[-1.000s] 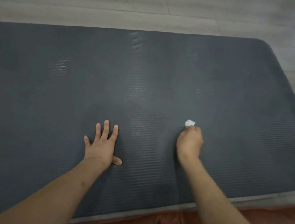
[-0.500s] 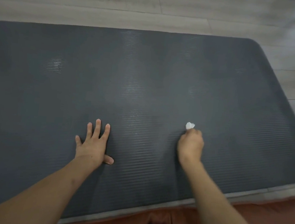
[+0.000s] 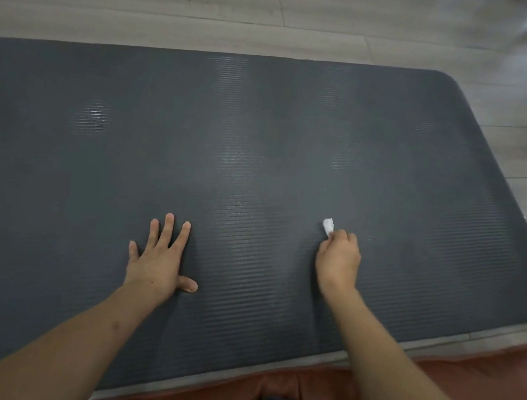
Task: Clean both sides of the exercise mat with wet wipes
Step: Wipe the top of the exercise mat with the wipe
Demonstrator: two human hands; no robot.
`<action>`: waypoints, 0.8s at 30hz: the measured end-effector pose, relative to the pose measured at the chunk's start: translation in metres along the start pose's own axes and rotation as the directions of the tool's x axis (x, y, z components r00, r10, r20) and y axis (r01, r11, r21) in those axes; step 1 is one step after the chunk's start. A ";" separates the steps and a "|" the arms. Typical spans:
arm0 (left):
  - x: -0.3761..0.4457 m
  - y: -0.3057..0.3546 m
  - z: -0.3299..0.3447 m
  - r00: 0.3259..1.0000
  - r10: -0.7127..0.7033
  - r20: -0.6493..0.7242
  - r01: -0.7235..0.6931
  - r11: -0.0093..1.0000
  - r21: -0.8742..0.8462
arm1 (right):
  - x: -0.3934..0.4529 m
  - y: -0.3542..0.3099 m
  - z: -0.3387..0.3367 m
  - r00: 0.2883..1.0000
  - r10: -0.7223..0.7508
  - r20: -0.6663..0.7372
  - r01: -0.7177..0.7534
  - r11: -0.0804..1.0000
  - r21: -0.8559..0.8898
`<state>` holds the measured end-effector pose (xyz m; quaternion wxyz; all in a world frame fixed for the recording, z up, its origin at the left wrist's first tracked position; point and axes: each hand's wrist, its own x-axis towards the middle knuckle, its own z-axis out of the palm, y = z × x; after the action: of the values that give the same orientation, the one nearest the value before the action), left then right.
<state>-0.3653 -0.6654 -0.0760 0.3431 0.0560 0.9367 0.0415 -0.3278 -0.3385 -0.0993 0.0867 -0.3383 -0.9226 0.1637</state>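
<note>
Since 0.5 s ago, right hand [image 3: 337, 261] barely shifts; fingers hold crumpled wet wipe [image 3: 328, 226] against grey exercise mat [image 3: 260, 142] on floor [image 3: 207, 12]. Left hand [image 3: 160, 258] presses flat, fingers spread wide.

No readable text, labels or numbers anywhere.
</note>
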 end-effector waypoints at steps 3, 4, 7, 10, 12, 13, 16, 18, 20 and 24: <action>-0.012 -0.005 0.004 0.998 -0.010 -0.060 0.013 0.999 0.046 | -0.064 -0.069 0.034 0.993 -0.118 -0.022 0.120 0.985 0.120; -0.015 -0.007 0.005 0.998 -0.007 -0.066 0.011 0.998 0.061 | -0.088 -0.089 0.042 0.959 -0.283 0.023 0.278 0.951 0.132; -0.020 -0.016 0.000 1.000 0.015 0.002 -0.015 0.994 0.106 | -0.118 -0.089 0.046 0.656 -0.693 0.298 0.674 0.716 0.183; -0.019 -0.021 -0.002 0.996 0.031 0.078 -0.042 0.987 0.156 | -0.057 -0.032 0.026 0.692 -0.696 0.191 0.704 0.710 0.034; -0.019 -0.017 0.001 0.997 0.024 0.072 -0.034 0.989 0.143 | -0.011 0.014 0.001 0.867 -0.494 0.064 0.498 0.864 -0.074; -0.018 -0.014 0.002 0.998 0.017 0.068 -0.026 0.990 0.136 | 0.002 0.031 -0.011 0.937 -0.347 0.040 0.349 0.933 -0.090; -0.017 -0.011 0.003 0.997 -0.005 0.074 -0.005 0.992 0.129 | -0.004 0.022 -0.010 0.998 0.064 -0.030 -0.064 0.998 -0.016; -0.018 -0.011 0.005 0.998 -0.010 0.064 0.002 0.993 0.115 | -0.039 -0.026 0.012 0.995 0.098 -0.016 -0.096 0.992 0.086; -0.018 -0.014 0.007 0.999 -0.006 0.045 0.001 0.995 0.101 | -0.087 -0.087 0.025 0.982 -0.113 0.153 0.082 0.978 0.193; -0.017 -0.019 0.009 0.999 0.009 0.048 -0.012 0.998 0.055 | -0.107 -0.106 0.043 0.565 -0.721 0.401 0.720 0.668 0.188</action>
<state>-0.3476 -0.6858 -0.0742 0.3635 0.0712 0.9287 0.0161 -0.3213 -0.4952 -0.1064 -0.0657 0.1138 -0.9733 0.1880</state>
